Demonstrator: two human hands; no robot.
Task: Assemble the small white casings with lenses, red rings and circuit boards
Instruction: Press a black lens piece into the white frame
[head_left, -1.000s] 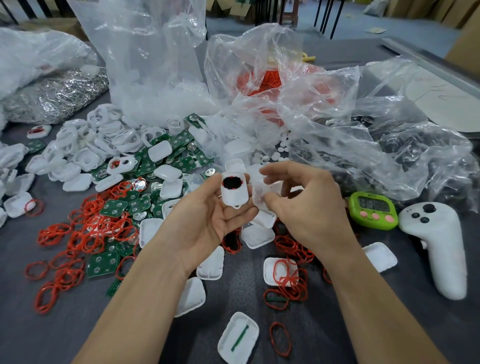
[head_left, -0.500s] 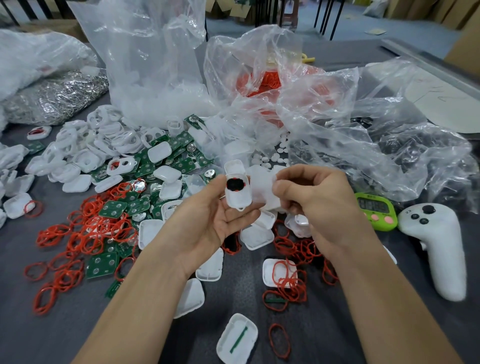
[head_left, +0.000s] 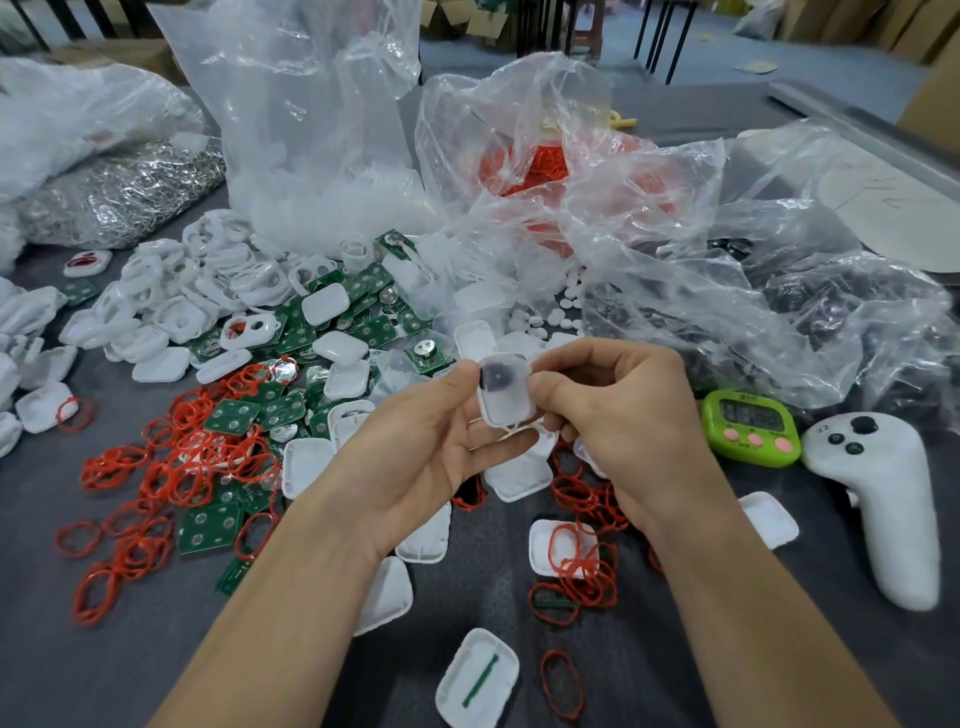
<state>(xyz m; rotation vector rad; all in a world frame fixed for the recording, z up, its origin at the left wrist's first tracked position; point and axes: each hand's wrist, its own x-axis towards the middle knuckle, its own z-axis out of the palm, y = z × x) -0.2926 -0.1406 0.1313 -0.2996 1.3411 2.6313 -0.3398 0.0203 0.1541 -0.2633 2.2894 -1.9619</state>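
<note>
Head view: grey table (head_left: 675, 649) is carrying plastic bags (head_left: 322, 130) at the far side, with green boards (head_left: 358, 322) and red rings (head_left: 171, 467) spreading left. White controller (head_left: 883, 509) and green timer (head_left: 748, 426) are lying right. Left hand (head_left: 426, 447) and right hand (head_left: 618, 415) are meeting mid-scene above the table, both pinching one small white casing (head_left: 505, 395) with curled fingers, a dark round spot showing at its far end.

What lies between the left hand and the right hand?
In the head view, a small white casing sits between the left hand and the right hand; both hands grip it.
</note>
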